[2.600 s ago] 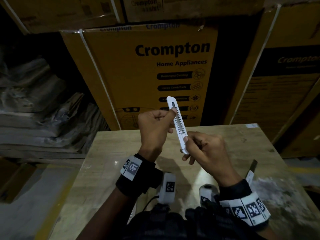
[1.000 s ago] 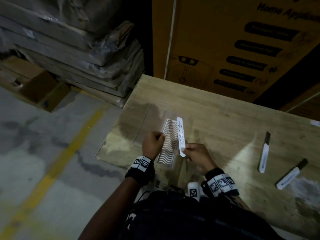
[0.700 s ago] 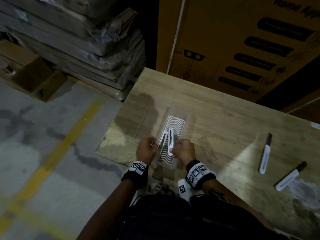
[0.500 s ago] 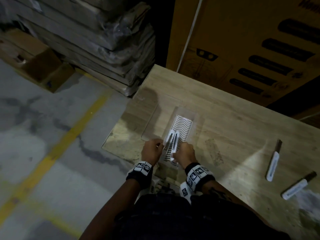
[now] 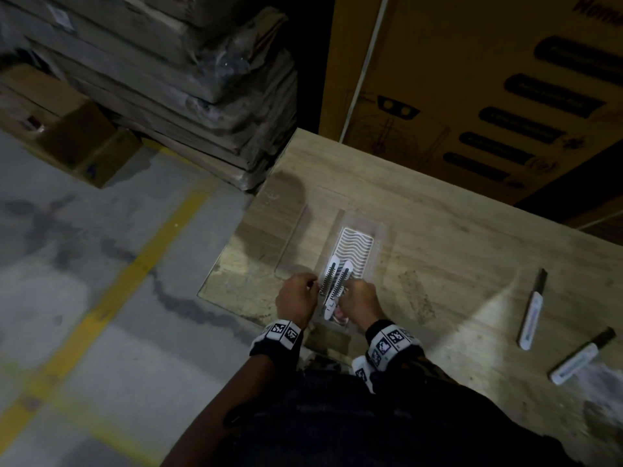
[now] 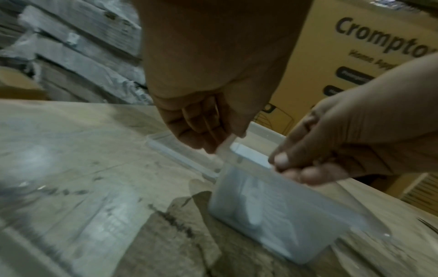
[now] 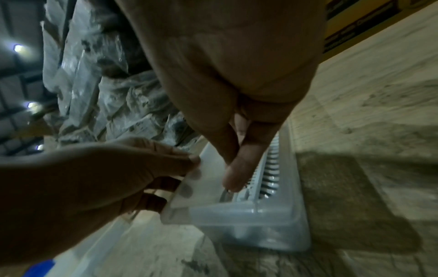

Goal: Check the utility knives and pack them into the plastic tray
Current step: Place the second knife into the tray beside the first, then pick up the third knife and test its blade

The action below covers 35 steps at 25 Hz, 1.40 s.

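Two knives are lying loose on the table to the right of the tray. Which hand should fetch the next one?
Right. The right hand is on the side of the loose knives, though it must first release the knife in the tray. The left hand grips the tray's rim, steadying it.

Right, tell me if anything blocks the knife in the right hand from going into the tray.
Nothing visible does. The right hand already has the knife low inside the clear tray, beside one knife packed there, with bare tray floor to its right. The left hand grips only the tray's left rim.

The right hand (image 5: 359, 303) hides the near end of the utility knife (image 5: 338, 287) under it.
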Motion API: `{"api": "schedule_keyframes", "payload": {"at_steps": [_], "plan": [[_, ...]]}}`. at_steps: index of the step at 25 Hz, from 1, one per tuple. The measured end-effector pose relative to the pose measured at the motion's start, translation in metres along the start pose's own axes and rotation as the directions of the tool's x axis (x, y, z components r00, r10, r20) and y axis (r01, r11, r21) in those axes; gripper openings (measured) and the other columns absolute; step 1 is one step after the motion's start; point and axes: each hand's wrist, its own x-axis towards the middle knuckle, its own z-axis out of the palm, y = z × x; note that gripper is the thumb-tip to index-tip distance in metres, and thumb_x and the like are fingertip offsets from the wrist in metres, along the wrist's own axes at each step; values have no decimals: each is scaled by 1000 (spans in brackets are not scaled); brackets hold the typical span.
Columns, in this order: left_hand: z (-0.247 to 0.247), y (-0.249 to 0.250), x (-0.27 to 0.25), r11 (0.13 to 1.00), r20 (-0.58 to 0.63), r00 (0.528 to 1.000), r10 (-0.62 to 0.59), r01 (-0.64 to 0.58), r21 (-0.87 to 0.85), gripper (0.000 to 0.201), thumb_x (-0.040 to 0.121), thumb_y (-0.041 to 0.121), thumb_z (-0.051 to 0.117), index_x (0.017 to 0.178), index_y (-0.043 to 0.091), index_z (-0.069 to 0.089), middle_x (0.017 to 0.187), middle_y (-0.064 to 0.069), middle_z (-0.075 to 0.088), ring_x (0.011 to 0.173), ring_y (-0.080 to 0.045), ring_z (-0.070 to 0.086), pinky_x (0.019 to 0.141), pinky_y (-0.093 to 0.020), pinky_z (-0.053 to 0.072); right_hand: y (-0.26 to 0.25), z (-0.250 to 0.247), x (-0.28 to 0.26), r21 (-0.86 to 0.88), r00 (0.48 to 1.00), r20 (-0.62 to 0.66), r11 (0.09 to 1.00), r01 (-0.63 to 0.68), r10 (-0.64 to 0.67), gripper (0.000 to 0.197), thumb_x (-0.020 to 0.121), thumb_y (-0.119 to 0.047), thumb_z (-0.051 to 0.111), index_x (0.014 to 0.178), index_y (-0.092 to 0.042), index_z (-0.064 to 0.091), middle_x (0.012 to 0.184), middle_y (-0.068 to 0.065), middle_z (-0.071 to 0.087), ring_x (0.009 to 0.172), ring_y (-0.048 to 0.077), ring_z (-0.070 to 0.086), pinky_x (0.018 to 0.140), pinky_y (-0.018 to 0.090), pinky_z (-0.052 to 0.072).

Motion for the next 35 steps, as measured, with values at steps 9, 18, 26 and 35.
{"api": "schedule_keyframes", "payload": {"at_steps": [9,18,26,35], "plan": [[26,63,1,921,72,930,360,-367,130,43,85,27,47,115,9,71,115,-14,67,100,-36,63,85,-41,53,93,-67,-23,555,961,-263,828,78,86,26,92,8,60,88,-14,72,72,10,72,51,21,64,52,34,55],[110,159,-13,797,487,777,400,-557,234,45,97,22,49,141,18,56,144,-6,54,134,-28,47,112,-31,29,215,-146,-41,551,782,-548,832,69,298,24,91,-10,60,113,-8,69,97,15,74,75,32,75,69,48,63],[178,197,-39,789,692,678,247,-556,263,41,101,29,49,134,9,61,144,-12,56,136,-30,48,116,-36,35,305,-210,-16,184,827,-516,972,-147,223,37,94,-9,57,131,-7,63,131,25,54,101,41,62,83,30,44],[216,175,-47,739,683,681,264,-598,311,79,78,47,18,152,32,42,151,-1,52,133,-30,53,114,-43,36,345,-225,-1,-132,902,-432,989,-66,2,21,92,-7,61,111,-5,70,107,22,68,98,40,66,78,37,52]]}}
